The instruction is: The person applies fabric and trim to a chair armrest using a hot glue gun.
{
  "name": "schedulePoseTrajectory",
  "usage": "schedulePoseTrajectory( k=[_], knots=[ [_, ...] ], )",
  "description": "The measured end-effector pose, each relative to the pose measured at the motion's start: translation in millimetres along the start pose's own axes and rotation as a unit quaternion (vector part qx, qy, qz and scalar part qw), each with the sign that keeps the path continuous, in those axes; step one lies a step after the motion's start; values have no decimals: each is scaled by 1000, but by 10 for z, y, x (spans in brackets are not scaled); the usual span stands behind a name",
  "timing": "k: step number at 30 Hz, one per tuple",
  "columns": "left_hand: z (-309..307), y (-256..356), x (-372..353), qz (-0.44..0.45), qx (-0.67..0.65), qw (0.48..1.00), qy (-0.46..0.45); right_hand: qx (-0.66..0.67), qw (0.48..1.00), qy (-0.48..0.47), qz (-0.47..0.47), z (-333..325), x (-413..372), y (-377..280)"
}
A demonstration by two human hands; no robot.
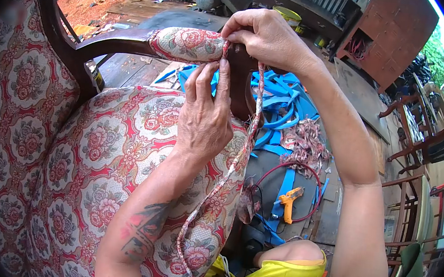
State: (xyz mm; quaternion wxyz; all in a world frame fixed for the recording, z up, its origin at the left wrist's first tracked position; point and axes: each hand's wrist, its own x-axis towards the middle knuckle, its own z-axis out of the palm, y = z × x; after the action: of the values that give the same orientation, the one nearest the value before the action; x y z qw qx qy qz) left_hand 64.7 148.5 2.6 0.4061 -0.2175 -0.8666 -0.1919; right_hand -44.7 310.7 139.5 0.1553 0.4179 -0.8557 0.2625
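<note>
An upholstered armchair in red and cream floral fabric fills the left side, with its seat (pixel 109 151) below my arms. Its dark wooden arm (pixel 116 39) carries a padded armrest (pixel 186 44) in the same fabric. My right hand (pixel 265 37) pinches a fabric-covered piping cord (pixel 259 96) at the pad's front end. From there the cord hangs down and trails across the seat. Just below that spot, my left hand (pixel 207 110) has its fingers stretched out, the tips touching the cord along the pad's edge.
Blue strips (pixel 284 110) and shredded fabric scraps (pixel 308 142) litter the floor. An orange glue gun (pixel 290 202) lies beside a red ring of tubing (pixel 320 195). Wooden chair frames (pixel 427 138) stand at right, a brown cabinet (pixel 392 35) at the back.
</note>
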Motion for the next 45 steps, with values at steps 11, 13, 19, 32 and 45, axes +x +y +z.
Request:
schedulePoseTrajectory(
  k=[11, 13, 19, 32, 45],
  knots=[
    [22, -3, -15, -9, -23, 1000, 4, -175, 952, 80, -238, 30, -46, -1],
    [15, -4, -9, -9, -20, 1000, 4, -168, 953, 83, -240, 45, -83, -13],
    [34, -3, -15, -17, -24, 1000, -5, -215, 938, 73, -261, 49, -256, -96],
    [48, -36, -22, -7, -44, 999, 25, -243, 923, 79, -286, 79, -348, -72],
    [-51, -113, -21, 34, -25, 999, 25, -226, 921, 131, -288, 216, -374, 19]
  ],
)
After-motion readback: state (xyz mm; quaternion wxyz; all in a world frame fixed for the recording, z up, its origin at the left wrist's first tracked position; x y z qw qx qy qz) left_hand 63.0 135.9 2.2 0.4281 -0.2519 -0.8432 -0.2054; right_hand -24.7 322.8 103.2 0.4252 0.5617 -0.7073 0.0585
